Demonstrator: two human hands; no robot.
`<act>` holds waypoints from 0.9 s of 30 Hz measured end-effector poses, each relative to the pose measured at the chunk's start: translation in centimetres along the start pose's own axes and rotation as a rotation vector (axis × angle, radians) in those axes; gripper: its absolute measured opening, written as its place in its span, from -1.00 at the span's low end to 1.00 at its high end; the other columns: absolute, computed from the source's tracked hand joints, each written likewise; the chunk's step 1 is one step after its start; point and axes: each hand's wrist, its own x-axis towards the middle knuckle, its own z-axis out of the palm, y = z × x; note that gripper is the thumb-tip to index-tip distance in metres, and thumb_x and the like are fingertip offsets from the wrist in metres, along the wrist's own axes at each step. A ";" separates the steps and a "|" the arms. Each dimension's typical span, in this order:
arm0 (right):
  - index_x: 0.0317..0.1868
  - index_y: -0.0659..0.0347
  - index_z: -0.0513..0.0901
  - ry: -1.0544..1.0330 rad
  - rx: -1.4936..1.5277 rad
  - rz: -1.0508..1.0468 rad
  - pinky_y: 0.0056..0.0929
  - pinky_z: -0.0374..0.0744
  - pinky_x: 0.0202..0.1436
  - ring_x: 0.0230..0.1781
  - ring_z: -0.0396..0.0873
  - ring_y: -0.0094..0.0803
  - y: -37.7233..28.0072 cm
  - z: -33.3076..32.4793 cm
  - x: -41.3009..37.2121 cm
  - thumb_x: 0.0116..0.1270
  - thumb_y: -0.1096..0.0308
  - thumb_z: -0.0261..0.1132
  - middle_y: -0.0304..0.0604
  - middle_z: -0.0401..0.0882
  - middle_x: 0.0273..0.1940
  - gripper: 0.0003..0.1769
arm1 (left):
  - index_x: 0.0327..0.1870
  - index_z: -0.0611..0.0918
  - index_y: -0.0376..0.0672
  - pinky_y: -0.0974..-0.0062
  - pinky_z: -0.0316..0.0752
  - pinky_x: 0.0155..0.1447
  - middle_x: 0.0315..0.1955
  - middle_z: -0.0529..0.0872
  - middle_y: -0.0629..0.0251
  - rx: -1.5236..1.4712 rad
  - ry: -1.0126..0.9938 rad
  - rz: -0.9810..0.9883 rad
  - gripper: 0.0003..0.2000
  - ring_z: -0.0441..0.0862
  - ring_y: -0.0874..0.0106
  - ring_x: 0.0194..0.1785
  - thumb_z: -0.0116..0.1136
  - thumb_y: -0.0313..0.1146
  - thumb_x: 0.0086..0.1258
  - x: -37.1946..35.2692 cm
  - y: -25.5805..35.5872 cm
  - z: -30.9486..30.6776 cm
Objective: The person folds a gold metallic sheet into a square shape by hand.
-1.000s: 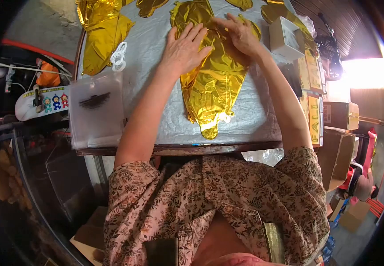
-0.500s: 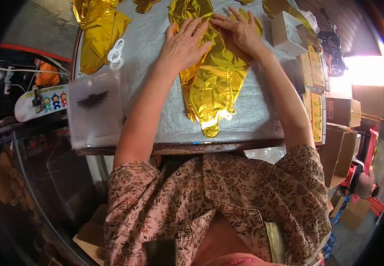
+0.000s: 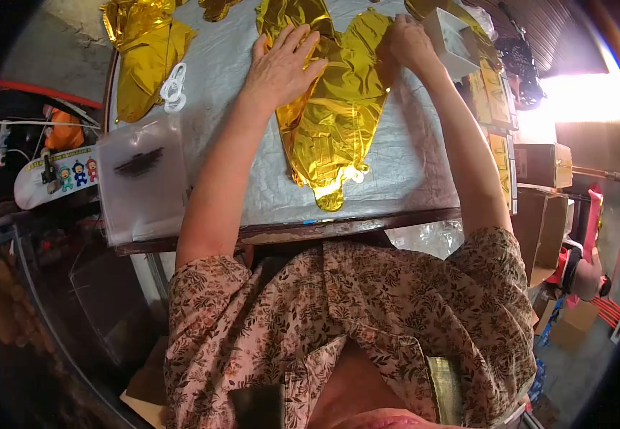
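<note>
A flattened gold foil balloon (image 3: pixel 353 107) lies on the cloth-covered table in front of me, its narrow tab pointing toward me. My left hand (image 3: pixel 281 68) rests on the left part of the foil, palm down, fingers stretched and apart. At the balloon's upper right edge is my right hand (image 3: pixel 411 44), close to a white open box (image 3: pixel 453 44). Its fingers are loosely bent, and I see nothing held in them. A small white piece (image 3: pixel 353 174) shines near the balloon's lower end.
More gold foil (image 3: pixel 149 71) lies at the upper left, with white ribbon loops (image 3: pixel 174 87) beside it. Clear plastic sleeves (image 3: pixel 145 182) sit at the left front corner. Yellow-printed boxes (image 3: pixel 497 171) line the right edge, with cardboard boxes (image 3: pixel 539 166) beyond.
My right hand has moved off the middle of the foil, up and right toward the white box. The left hand stays on the balloon. The whole view has shifted slightly.
</note>
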 end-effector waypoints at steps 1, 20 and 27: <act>0.07 0.56 0.60 0.089 -0.077 -0.033 0.09 0.66 0.14 0.07 0.64 0.35 -0.4 -0.1 -0.2 0.30 0.35 0.28 0.43 0.65 -0.01 -0.56 | 0.59 0.40 -0.01 -0.11 -0.04 0.65 0.62 0.30 0.26 0.004 -0.005 0.000 -0.35 0.15 0.27 0.68 -0.08 0.16 0.62 0.1 -0.1 0.0; -0.07 0.32 0.74 -0.135 0.214 -0.039 -0.30 0.71 -0.44 -0.51 0.71 -0.32 -1.9 -3.0 6.8 0.56 0.31 0.24 -0.16 0.75 -0.38 -0.76 | 0.60 0.38 -0.01 -0.14 -0.05 0.64 0.63 0.28 0.29 -0.016 -0.047 -0.035 -0.34 0.11 0.31 0.70 -0.10 0.17 0.61 0.2 0.2 -0.3; 0.33 0.35 0.57 -0.225 1.559 -0.215 -0.19 0.73 0.18 0.11 0.74 -0.18 -6.8 -7.1 3.0 0.67 0.34 0.14 0.20 0.69 0.16 -0.63 | 0.37 0.63 -0.15 -0.15 -0.06 0.63 0.40 0.60 0.11 -0.030 -0.095 -0.084 -0.42 0.46 0.21 0.49 -0.03 0.03 0.49 0.7 -0.1 -0.2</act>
